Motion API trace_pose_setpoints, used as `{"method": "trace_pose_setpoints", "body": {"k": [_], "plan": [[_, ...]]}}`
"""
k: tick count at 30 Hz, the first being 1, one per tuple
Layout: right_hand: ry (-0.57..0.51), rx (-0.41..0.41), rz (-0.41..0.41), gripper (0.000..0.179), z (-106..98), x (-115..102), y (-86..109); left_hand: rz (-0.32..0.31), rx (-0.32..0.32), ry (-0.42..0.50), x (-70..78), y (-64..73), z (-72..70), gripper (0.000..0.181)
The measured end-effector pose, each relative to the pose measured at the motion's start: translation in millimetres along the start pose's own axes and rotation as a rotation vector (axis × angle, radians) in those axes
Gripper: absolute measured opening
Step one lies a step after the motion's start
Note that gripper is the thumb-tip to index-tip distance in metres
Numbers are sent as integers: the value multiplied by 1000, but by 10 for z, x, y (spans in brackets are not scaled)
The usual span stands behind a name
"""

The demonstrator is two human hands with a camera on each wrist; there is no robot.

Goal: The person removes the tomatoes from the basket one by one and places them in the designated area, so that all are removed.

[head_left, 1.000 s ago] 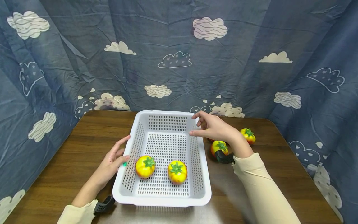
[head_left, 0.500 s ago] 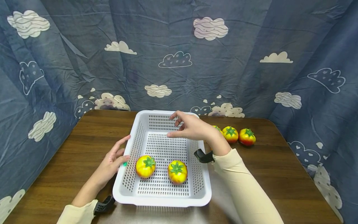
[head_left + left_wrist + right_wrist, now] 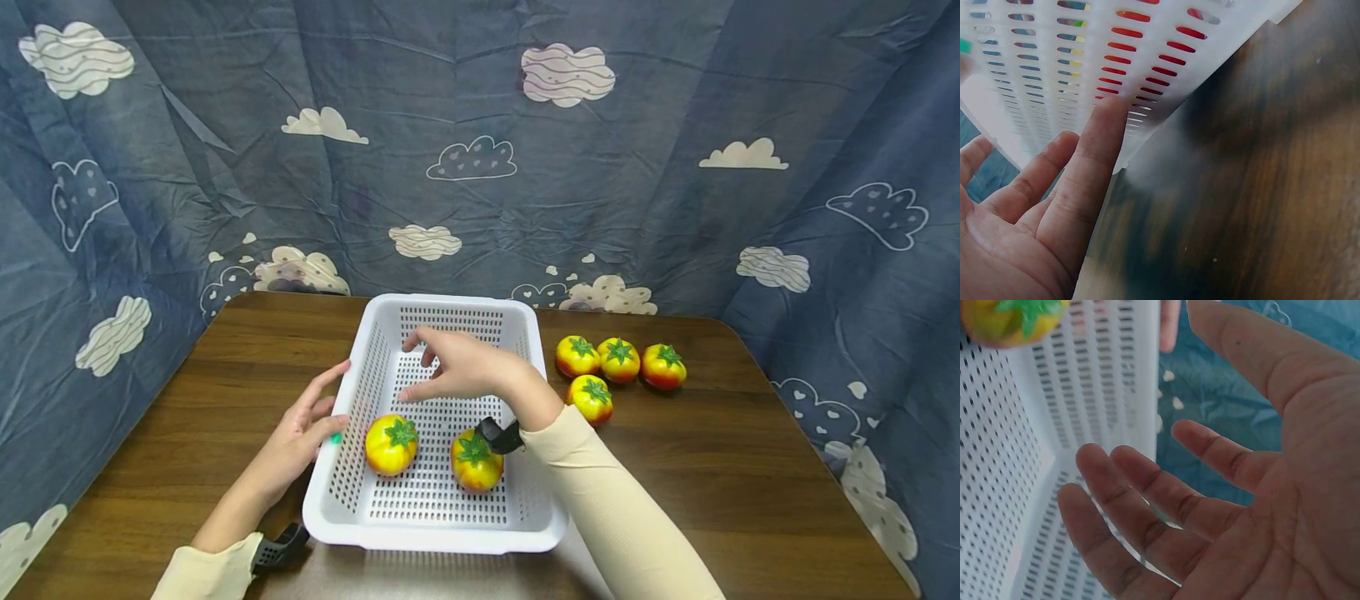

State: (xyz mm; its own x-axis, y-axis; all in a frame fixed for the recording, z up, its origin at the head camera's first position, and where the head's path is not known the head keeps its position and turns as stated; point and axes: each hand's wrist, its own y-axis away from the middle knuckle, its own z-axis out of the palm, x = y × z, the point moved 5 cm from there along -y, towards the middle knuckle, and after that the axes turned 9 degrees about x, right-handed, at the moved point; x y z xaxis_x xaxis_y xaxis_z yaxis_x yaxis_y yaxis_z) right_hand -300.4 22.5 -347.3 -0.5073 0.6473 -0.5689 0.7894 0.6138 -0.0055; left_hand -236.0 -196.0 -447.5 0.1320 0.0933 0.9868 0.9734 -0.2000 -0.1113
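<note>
My left hand (image 3: 296, 435) rests on the left side of a white perforated plastic basket (image 3: 442, 539). In the left wrist view, its straight fingers (image 3: 1094, 150) touch the outer wall, with the thumb near the rim. Over the basket's far half hovers my right hand (image 3: 472, 367), fingers spread and loosely bent, nothing between them. Inside the basket's near end lie two yellow-red toy tomatoes with green leafy tops, a left one (image 3: 386, 457) and a right one (image 3: 476, 475). My right wrist's black strap partly covers the right one.
Several matching toy tomatoes (image 3: 617, 368) sit on the wooden table (image 3: 720, 467) right of the basket, one tomato (image 3: 590, 408) closer to its side. A blue cloud-print curtain (image 3: 480, 208) hangs behind the table.
My right hand has moved left and slightly nearer, from the basket's right rim to over its inside, uncovering the tomatoes on the right. My left hand and the basket have stayed put.
</note>
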Motion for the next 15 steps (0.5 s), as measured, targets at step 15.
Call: {"method": "trace_pose_setpoints", "body": {"k": [15], "plan": [[108, -159, 7, 70, 395, -93, -34, -12, 5, -11, -6, -4, -7, 66]]}}
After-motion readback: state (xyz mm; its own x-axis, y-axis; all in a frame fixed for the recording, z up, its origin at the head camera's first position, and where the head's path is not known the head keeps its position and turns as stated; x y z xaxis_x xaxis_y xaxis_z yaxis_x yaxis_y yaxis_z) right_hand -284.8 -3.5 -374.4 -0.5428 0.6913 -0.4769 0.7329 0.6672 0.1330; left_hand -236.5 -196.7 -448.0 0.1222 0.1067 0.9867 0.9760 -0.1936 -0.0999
